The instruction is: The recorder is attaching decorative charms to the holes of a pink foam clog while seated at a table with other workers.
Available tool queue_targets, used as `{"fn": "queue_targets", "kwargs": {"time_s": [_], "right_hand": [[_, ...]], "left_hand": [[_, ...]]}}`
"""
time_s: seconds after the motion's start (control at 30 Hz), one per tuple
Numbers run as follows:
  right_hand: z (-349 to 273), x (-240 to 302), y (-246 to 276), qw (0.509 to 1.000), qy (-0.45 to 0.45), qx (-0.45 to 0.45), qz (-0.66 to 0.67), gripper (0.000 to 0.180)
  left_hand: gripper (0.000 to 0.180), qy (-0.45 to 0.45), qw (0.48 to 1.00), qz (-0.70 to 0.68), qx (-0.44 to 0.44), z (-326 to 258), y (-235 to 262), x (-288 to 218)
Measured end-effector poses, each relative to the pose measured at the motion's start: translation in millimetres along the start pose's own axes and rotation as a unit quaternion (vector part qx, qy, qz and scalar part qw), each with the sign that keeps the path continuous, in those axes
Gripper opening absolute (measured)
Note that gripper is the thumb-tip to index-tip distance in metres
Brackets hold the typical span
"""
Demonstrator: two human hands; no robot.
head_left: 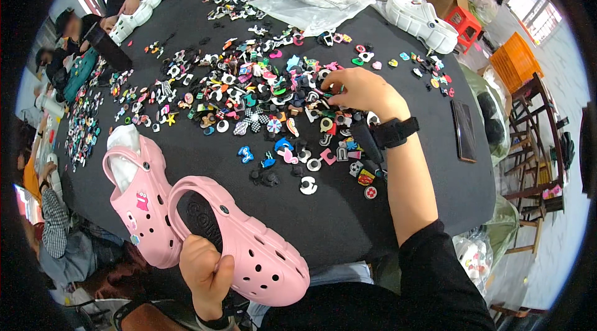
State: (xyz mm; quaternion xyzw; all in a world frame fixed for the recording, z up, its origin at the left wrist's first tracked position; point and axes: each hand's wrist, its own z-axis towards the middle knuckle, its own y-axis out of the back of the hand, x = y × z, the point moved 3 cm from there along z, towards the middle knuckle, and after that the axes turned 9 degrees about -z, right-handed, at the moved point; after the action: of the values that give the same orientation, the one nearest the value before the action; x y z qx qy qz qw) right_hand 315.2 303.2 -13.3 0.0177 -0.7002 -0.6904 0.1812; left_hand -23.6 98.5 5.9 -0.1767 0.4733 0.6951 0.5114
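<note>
My left hand (202, 269) is closed on the near side of a pink clog (270, 265), which lies tilted at the table's front edge. No charms show on this clog's holes. Next to it on the left, a second pink clog (149, 206) has several charms on its upper and white stuffing (124, 138) inside. My right hand (367, 91), with a black band on the wrist, reaches to the right side of a big pile of colourful shoe charms (249, 85). Its thumb and fingertips are pinched at a small charm, partly hidden, with some green showing.
Loose charms (305, 155) spread nearer the front. A dark phone (463, 130) lies at the right edge. White clogs (423, 23) and a clear plastic bag (311, 10) are at the back. Across the table, a person's hands (130, 4) hold a white clog. An orange crate (516, 60) stands beyond the table.
</note>
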Motion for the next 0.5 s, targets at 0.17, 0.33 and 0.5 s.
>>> {"fn": "queue_targets", "kwargs": {"time_s": [0.17,0.33,0.5], "right_hand": [[5,-3,2,0.999,0.018,-0.016,0.026,0.021],[1,-16,12,0.978,-0.036,0.04,0.203,0.019],[1,-18,9,0.967,-0.055,0.061,0.242,0.023]], "left_hand": [[0.029,-0.01,1.0,0.006,0.004,1,0,-1],[0.028,-0.006,1.0,0.009,-0.001,0,-1,-2],[0.03,0.005,1.0,-0.002,-0.012,0,-1,-2]]}}
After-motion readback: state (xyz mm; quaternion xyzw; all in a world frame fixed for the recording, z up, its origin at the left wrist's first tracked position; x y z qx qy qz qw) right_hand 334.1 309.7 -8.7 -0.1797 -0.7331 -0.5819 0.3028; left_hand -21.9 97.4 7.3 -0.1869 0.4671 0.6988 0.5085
